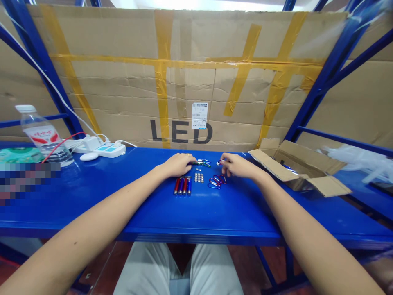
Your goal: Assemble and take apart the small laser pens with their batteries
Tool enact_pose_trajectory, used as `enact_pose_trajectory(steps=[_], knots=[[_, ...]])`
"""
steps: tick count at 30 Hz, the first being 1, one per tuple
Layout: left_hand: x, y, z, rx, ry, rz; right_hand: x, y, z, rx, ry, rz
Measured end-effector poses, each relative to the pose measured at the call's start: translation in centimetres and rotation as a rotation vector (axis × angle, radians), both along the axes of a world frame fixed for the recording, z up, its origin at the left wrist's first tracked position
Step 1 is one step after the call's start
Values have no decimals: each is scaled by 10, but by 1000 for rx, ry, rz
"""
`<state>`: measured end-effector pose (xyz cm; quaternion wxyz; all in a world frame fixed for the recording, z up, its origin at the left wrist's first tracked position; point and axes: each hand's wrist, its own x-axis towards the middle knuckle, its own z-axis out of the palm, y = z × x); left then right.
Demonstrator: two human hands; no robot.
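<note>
My right hand (pixel 238 165) pinches a small purplish carabiner (pixel 219 162) with a pale part, mostly covered by the fingers. Just below that hand, several red and blue carabiners (pixel 215 182) lie together on the blue table. My left hand (pixel 179 164) rests at the left end of a small group of silver, blue and green metal pieces (pixel 204 163). Its thumb and fingers close around that end, and what they grip is hidden. Between the hands sit rows of small round button cells (pixel 199 178). Red and blue metal tubes (pixel 182 186) stand side by side nearer to me.
An open cardboard box (pixel 294 164) with small items inside is at the right, beside clear plastic (pixel 362 159). At the left are a water bottle (pixel 44 135) and a white power strip (pixel 110 150) with cables. A large cardboard sheet (pixel 129 90) backs the blue table (pixel 147 213).
</note>
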<state>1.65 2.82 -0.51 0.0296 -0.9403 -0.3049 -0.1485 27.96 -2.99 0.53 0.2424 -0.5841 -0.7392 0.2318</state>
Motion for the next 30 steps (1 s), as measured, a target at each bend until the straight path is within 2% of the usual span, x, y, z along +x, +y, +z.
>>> enact_pose_trajectory(steps=[4, 8, 19, 30], knots=[[2, -2, 1, 1, 12, -46, 0, -2, 0, -116, 107, 32], [3, -2, 1, 13, 45, -30, -2, -2, -1, -152, 106, 42], [0, -1, 0, 7, 58, 14, -8, -4, -1, -72, 32, 29], [1, -6, 6, -45, 114, 63, -8, -3, -3, 21, -16, 143]])
